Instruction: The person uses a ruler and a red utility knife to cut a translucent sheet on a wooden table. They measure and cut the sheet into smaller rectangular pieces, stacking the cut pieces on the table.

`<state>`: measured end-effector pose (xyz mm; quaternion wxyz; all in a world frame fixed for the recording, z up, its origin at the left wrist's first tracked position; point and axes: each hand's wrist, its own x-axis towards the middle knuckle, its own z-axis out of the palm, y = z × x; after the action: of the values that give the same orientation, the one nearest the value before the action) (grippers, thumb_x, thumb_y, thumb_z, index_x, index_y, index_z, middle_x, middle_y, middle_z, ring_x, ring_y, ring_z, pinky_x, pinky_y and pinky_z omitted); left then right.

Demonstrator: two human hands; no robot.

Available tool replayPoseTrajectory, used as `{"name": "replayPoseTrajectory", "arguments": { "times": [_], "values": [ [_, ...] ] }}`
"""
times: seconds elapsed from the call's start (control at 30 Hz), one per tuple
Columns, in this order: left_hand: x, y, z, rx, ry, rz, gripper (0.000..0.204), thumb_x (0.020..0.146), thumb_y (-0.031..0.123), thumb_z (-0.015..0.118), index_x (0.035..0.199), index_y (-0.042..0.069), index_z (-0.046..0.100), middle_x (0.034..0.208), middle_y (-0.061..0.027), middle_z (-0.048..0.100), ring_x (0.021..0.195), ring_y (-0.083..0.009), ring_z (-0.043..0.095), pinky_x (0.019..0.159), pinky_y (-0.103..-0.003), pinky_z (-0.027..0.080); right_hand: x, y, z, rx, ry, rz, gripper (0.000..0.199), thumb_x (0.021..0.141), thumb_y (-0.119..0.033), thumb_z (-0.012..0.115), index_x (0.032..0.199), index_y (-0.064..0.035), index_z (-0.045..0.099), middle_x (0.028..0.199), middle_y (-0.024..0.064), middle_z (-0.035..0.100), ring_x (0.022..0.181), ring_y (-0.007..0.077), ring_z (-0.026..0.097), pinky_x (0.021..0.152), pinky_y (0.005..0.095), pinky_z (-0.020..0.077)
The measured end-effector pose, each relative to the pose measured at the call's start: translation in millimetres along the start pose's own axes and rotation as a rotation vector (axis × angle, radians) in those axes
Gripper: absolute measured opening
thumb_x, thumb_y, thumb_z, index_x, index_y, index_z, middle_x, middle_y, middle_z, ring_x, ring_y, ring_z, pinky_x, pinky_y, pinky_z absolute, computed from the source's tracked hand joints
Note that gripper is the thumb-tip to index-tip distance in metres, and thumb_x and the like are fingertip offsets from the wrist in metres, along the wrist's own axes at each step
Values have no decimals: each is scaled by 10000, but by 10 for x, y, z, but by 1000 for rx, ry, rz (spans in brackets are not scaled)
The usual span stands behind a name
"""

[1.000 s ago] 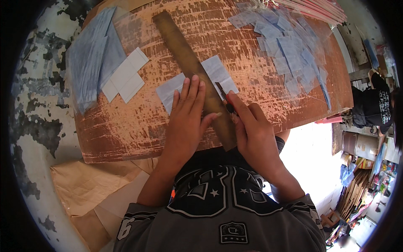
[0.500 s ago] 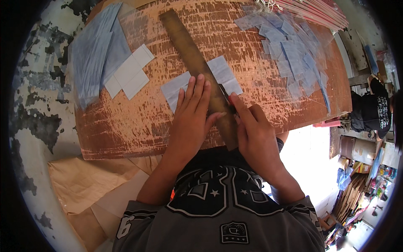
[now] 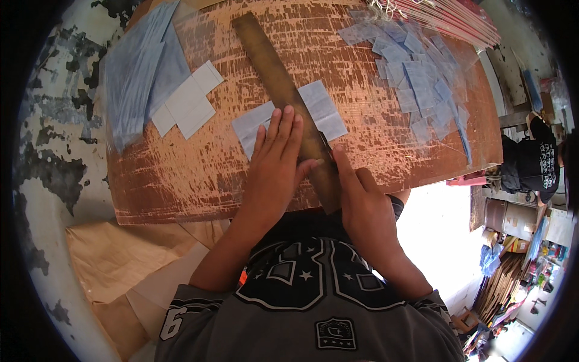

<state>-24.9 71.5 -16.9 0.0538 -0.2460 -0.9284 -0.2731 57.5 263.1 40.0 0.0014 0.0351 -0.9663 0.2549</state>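
A long brown straightedge [image 3: 265, 57] lies slantwise on the worn table. Beneath it is a pale bluish sheet [image 3: 324, 107], showing on both sides of the bar. My left hand [image 3: 271, 163] rests flat with fingers stretched, over the sheet's left part and the straightedge, the thumb on the bar. Against the bar's right edge, my right hand [image 3: 367, 202] grips a cutter knife, its index finger extended forward. Only the knife's dark narrow front [image 3: 325, 140] shows; fingers hide the rest. Left of my hands lie white rectangular papers [image 3: 188, 105], partly overlapping.
A stack of long bluish plastic sheets [image 3: 129, 84] covers the table's far left. Small translucent pieces [image 3: 422, 84] are heaped at the right, below a bundle of red sticks [image 3: 452, 21]. Brown paper [image 3: 126, 253] lies beyond the near left edge. Another person [image 3: 531, 163] is at the far right.
My right hand has drawn the knife slightly toward me along the straightedge. My left hand stays on the bar and sheet. The whole view has shifted a little.
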Motion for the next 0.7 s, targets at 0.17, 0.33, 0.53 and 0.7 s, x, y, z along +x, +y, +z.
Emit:
{"name": "replayPoseTrajectory", "arguments": {
  "times": [0.17,0.33,0.53,0.7],
  "values": [
    [3,-6,-10,-3,-7,4,852,1033,412,723,1714,30,380,1794,-191,343,1683,-365,279,1356,-572,247,-181,-3,-34,8,-37,39,744,975,42,609,1685,-118,451,1111,198,662,818,422,753,686,501,618],
    [11,8,-39,-4,-14,6,842,1048,418,706,1715,26,376,1794,-198,341,1684,-369,274,1358,-574,238,-232,59,-57,9,6,-11,761,954,48,619,1677,-135,465,1063,172,655,763,402,752,646,489,624],
    [9,8,-25,-9,-20,-11,838,1048,415,710,1714,28,379,1795,-200,338,1685,-370,273,1361,-571,230,-31,-30,-253,65,65,-11,688,993,25,626,1655,-112,499,1060,181,694,830,397,755,734,491,602],
    [20,5,-33,42,-27,8,857,1036,412,722,1707,10,370,1786,-208,346,1681,-360,283,1355,-569,258,208,14,-66,163,41,49,619,1029,44,609,1631,-87,542,1081,227,731,922,409,758,826,497,581]
  ]
}}
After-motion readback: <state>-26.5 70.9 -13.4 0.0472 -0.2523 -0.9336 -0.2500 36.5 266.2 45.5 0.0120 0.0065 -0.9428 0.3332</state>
